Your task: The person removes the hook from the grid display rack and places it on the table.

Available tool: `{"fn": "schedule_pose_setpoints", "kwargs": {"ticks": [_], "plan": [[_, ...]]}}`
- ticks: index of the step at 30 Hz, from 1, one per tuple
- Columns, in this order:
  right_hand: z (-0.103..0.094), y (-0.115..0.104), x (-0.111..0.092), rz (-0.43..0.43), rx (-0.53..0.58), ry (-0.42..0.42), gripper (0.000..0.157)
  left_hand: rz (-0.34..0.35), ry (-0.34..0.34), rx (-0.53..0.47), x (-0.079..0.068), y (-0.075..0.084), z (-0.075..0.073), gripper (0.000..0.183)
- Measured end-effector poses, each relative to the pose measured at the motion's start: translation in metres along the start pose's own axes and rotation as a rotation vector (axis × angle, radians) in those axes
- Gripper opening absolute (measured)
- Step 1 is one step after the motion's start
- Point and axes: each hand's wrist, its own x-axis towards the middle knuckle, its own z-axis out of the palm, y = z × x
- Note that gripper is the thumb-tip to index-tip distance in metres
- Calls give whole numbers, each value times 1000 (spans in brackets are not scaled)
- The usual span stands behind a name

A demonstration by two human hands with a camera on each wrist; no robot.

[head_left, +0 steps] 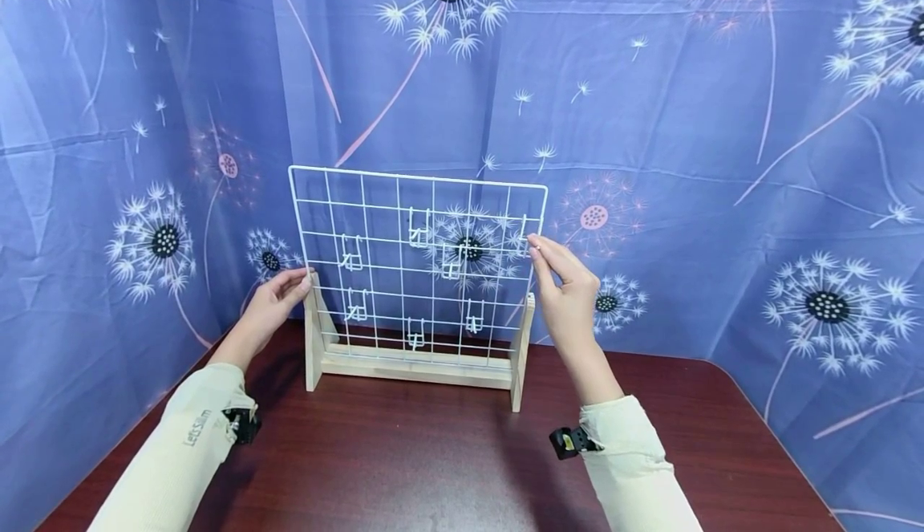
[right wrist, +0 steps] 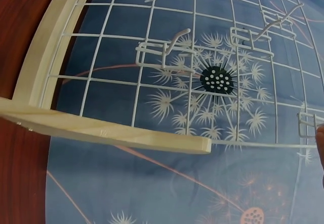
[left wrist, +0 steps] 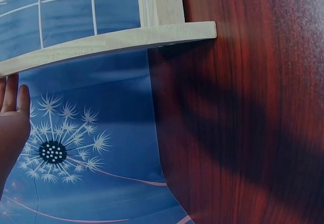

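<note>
The white wire grid (head_left: 399, 219) stands in a wooden stand (head_left: 415, 370) between my left hand (head_left: 269, 307) and right hand (head_left: 572, 295). The right pinches a hook (right wrist: 307, 124) at the grid's right edge; the left's straight fingers touch the left upright (head_left: 314, 347). My fingertips partly hide that hook; the right wrist view crops most of that hand. Six others hang nearby.

The table (head_left: 433, 452) had a dark reddish-brown, wood-grained top with a soft sheen and a rounded far right corner. A white wire grid rack (head_left: 402, 291) stood toward its back, resting on two pale wooden side supports (head_left: 313, 347) joined by a low wooden crossbar (head_left: 415, 370).
</note>
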Motion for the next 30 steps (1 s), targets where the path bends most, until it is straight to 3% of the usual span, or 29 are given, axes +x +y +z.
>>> {"fn": "schedule_pose_setpoints", "kwargs": {"ticks": [12, 30], "plan": [[-18, -2, -10, -44, -25, -18, 19, 15, 11, -10, 2, 1, 1, 49], [-25, -4, -25, -146, -17, -74, 27, -7, 6, 11, 1, 2, 1, 50]]}}
